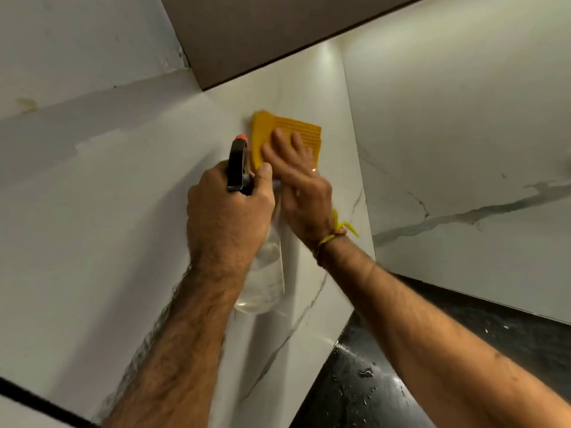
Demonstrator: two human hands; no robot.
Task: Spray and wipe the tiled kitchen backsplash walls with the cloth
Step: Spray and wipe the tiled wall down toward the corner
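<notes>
A folded yellow cloth lies flat against the white marble-look backsplash tile, high up near the inner corner. My right hand presses on it with fingers spread, palm to the wall. My left hand grips a clear spray bottle by its neck. The bottle's black trigger head with an orange nozzle points up at the tile just left of the cloth. The bottle holds clear liquid and hangs below my fist.
A brown upper cabinet overhangs the corner just above the cloth. A second tiled wall with grey veins meets the first at the right. A black, wet countertop lies below at the right.
</notes>
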